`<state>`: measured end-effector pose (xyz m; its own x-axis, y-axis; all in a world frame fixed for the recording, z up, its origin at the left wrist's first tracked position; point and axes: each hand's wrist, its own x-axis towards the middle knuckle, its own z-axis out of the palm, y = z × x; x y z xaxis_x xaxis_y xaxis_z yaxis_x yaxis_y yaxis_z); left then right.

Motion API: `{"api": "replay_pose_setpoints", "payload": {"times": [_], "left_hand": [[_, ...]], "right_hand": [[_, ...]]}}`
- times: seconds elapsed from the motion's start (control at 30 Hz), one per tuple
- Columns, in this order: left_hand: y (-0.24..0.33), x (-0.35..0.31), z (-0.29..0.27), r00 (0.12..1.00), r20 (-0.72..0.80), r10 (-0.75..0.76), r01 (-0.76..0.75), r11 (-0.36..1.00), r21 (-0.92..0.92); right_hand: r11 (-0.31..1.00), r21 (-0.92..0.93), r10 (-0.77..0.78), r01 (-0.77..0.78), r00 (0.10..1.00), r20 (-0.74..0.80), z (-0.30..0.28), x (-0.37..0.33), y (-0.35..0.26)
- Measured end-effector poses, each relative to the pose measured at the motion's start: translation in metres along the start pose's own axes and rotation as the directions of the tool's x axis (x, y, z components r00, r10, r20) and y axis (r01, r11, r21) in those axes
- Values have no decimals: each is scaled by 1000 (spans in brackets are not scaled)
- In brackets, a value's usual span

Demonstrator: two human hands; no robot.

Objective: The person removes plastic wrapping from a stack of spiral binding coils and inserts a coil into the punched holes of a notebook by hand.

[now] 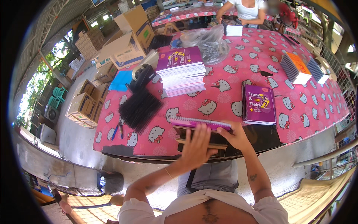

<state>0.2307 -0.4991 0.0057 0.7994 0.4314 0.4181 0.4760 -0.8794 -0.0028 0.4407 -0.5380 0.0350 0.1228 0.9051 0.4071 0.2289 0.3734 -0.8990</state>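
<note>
At the table's near edge, a purple spiral notebook (188,121) is on a brown wooden stand (199,139), its row of coil loops facing up. My right hand (233,135) grips the notebook's right end, thumb on the near side. My left hand (199,143) lies against its near side with fingers stretched out. A black bundle of plastic spiral coils (140,110) is to the left. A finished purple spiral notebook (258,104) lies right of my right hand. Beyond the stand, a tall stack of unbound purple-covered notebooks (182,72) leans slightly.
A black tape dispenser (141,76), blue sheets (121,80) and pens (118,130) are at left. Clear plastic bags (210,43) lie farther back. Notebook stacks (296,69) stand at right. Cardboard boxes (128,50) rise at the left. Across the table, a person (246,15) handles a notebook stack (233,29).
</note>
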Motion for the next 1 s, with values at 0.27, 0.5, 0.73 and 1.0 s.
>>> {"api": "replay_pose_setpoints", "payload": {"times": [0.27,0.5,0.73,1.0], "left_hand": [[2,25,-10,975,-221,3,-15,999,-49],[-1,32,-8,979,-178,-95,81,993,-83],[-38,61,-50,975,-212,-72,31,981,-192],[-41,73,-53,984,-161,78,-84,996,-32]], "right_hand": [[995,-67,80,-73,992,98,-1,-1,-2],[998,-57,8,-6,1000,26,4,-1,2],[988,-112,113,-106,992,59,1,1,-10],[994,-104,26,-20,998,56,-1,2,-4]]}}
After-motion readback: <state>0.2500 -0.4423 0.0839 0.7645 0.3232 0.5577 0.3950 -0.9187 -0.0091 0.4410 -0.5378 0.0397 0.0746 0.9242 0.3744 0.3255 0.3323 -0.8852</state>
